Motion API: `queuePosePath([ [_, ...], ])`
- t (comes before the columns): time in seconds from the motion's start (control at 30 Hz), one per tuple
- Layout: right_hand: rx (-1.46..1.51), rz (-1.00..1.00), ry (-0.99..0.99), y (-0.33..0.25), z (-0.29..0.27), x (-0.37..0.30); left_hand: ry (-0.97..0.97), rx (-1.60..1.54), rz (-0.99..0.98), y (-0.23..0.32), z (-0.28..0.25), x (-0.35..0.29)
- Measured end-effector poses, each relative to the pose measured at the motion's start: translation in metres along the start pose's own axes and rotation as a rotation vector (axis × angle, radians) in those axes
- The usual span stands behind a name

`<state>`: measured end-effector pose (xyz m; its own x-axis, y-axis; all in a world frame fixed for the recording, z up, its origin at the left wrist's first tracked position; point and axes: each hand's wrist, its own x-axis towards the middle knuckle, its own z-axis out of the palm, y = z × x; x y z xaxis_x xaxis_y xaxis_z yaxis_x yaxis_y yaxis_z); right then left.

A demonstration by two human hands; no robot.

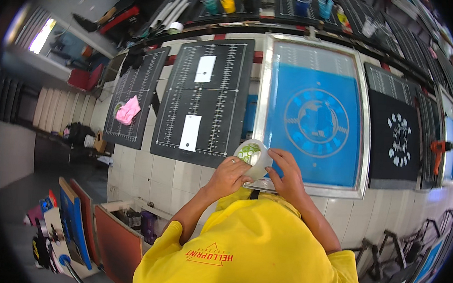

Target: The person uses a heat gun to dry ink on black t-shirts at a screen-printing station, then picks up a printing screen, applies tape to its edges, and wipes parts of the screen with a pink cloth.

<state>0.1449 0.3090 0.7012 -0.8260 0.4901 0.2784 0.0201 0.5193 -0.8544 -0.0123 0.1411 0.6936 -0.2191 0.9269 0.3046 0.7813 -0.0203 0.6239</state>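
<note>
A wide roll of clear tape (258, 168) with a green and white patterned core is held up in front of my body. My left hand (228, 176) is closed on its left side, fingers over the rim. On the other side, my right hand (288, 177) has thumb and fingers at the roll's outer face, gripping its edge. Just beyond is a silver-framed printing screen (365, 150) with blue mesh and a round design. Left of it lies a black board (223, 115) with white ruled marks and two white paper strips.
A pink cloth (128, 110) lies on another black board (151, 80) at the left. To the right, a black cloth with a white print (380, 135) covers a board, near an orange tool (439, 148). Cups of ink (227, 4) and white tubes (172, 13) stand on the far shelf.
</note>
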Motion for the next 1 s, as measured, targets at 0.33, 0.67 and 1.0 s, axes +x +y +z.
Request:
queuePosePath([
  [0.33, 0.053, -0.044, -0.219, -0.011, 0.027, 0.01, 0.155, 0.098, -0.183, -0.052, -0.021, -0.005],
  [0.67, -0.045, 0.009, -0.28, -0.016, 0.068, 0.039, 0.401, 0.536, -0.374, -0.248, -0.12, 0.012],
  [1.0, -0.102, 0.076, -0.293, -0.028, 0.133, 0.074, 0.557, 0.779, -0.523, -0.412, -0.253, -0.022],
])
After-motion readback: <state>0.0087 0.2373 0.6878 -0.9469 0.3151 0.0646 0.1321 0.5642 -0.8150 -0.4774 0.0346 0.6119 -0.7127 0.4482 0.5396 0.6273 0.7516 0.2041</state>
